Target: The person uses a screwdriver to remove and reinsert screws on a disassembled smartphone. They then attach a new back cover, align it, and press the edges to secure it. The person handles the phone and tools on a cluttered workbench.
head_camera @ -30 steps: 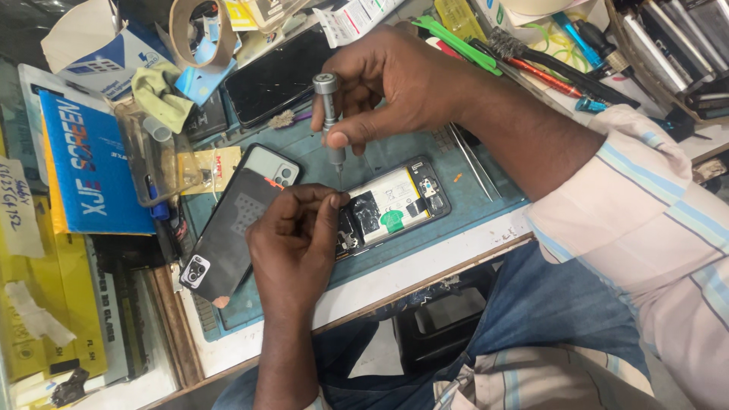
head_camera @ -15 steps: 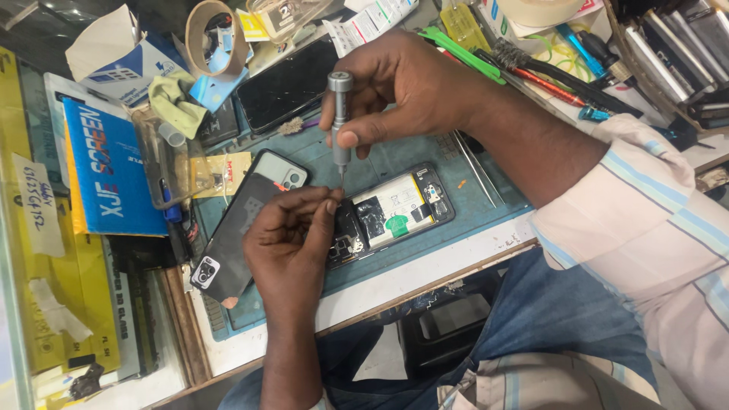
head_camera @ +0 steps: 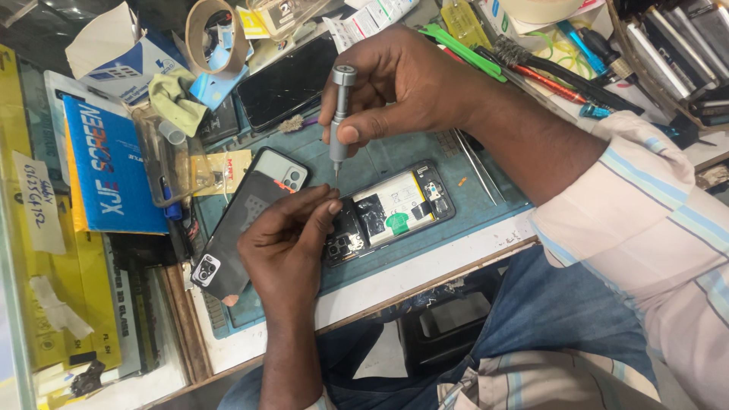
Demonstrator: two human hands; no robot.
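Head view, centre of the frame. We see the opened smartphone (head_camera: 391,211), back cover off, lying on the blue-green repair mat (head_camera: 486,178), its battery and circuit board exposed. The right hand (head_camera: 402,80) is closed around a grey precision screwdriver (head_camera: 339,114), held nearly upright with the thumb pressed on its shaft; the tip hangs just above the left fingertips. The left hand (head_camera: 285,243) is loosely curled, thumb and forefinger pinched together at the camera end of the phone; whether they hold a screw is too small for us to tell.

Compared with a second ago, the screwdriver has shifted from above the phone's upper edge down toward the pinching fingers, while the left hand has stayed put. We judge that tool and fingertips are being brought together over a single screw point.

To the left of centre, a dark removed back cover (head_camera: 247,224) lies beside the phone; steel tweezers (head_camera: 478,163) rest on the mat at the right.
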